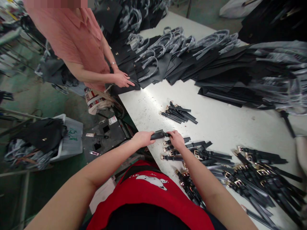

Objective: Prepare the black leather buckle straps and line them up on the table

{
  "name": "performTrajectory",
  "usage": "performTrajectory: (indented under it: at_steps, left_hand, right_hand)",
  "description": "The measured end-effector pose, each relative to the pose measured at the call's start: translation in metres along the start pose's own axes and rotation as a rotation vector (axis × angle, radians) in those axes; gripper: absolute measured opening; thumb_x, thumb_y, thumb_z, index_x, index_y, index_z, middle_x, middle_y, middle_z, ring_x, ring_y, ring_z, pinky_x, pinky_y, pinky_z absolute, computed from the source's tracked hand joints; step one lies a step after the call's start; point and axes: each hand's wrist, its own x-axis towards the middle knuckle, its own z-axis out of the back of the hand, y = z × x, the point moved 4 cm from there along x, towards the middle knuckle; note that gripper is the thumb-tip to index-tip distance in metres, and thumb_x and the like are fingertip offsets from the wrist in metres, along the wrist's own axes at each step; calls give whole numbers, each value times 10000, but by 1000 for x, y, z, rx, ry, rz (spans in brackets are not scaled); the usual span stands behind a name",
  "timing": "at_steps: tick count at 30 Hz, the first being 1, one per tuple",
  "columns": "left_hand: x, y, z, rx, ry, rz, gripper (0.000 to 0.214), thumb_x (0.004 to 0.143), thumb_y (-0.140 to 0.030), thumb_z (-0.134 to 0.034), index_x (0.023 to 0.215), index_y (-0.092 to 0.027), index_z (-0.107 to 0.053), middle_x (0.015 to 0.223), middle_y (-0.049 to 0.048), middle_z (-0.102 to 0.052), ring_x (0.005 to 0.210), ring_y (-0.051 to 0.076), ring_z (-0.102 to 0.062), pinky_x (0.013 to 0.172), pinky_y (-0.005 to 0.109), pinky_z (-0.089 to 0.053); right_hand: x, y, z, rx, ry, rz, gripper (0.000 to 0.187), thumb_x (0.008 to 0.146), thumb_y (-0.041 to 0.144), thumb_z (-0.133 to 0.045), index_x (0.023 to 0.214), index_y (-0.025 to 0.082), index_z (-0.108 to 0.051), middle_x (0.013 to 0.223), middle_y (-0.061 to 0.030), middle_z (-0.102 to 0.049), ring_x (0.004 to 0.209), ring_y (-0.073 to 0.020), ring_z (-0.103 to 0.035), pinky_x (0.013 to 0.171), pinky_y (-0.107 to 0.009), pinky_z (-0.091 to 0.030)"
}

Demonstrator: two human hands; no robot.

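Observation:
My left hand is closed around one end of a short black strap, close above the table's near edge. At the strap's other end, the fingers of my right hand pinch a small dark part; whether a buckle is under them I cannot make out. Just beneath and beside my right hand lie several black buckle straps with gold buckles. A smaller pile of such straps rests farther in on the white table.
More buckle straps are heaped at the right. Flat black bag pieces with plastic-wrapped handles cover the table's far side. A co-worker in a pink shirt handles a black piece at the far left corner. A filled bin stands at left.

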Motion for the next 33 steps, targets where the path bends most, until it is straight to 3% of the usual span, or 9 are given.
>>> performTrajectory:
  at_steps: [3,9,25,29,33]
  left_hand:
    - [4,-3,1,-15,13,-15,438,729,-543,-387,1070,-292,-501,893,30,-633,784,201,-583,635,271,-429]
    - [-11,18,-6,-29,23,19,457,731,-553,-376,1093,-297,-489,874,36,-635,766,200,-586,604,258,-422]
    - [3,2,7,36,63,-23,398,729,-503,-407,1007,-248,-533,912,59,-623,814,219,-575,670,300,-430]
    - [-15,20,-1,-6,70,36,417,729,-516,-399,1023,-251,-532,875,54,-630,783,210,-582,638,277,-426]
    - [-46,36,-14,-99,-3,137,478,743,-542,-370,1136,-284,-452,918,39,-627,790,199,-586,626,257,-418]
  right_hand:
    - [0,1,0,-2,4,-2,355,772,179,-411,1087,298,-524,1005,-17,-485,882,-138,-470,760,-221,-354]
    - [0,2,1,-30,26,-14,358,787,183,-395,1103,294,-521,1012,-27,-487,887,-138,-472,780,-220,-349]
    - [-1,6,3,-35,35,-4,360,782,180,-395,1097,297,-523,1005,-21,-486,891,-133,-474,787,-213,-350]
    - [-2,6,4,-46,46,-12,359,780,178,-388,1087,294,-533,1005,-23,-488,894,-135,-479,771,-216,-356]
    - [0,8,6,-58,64,-20,334,794,229,-380,1087,267,-536,998,-34,-496,890,-136,-485,781,-218,-344]
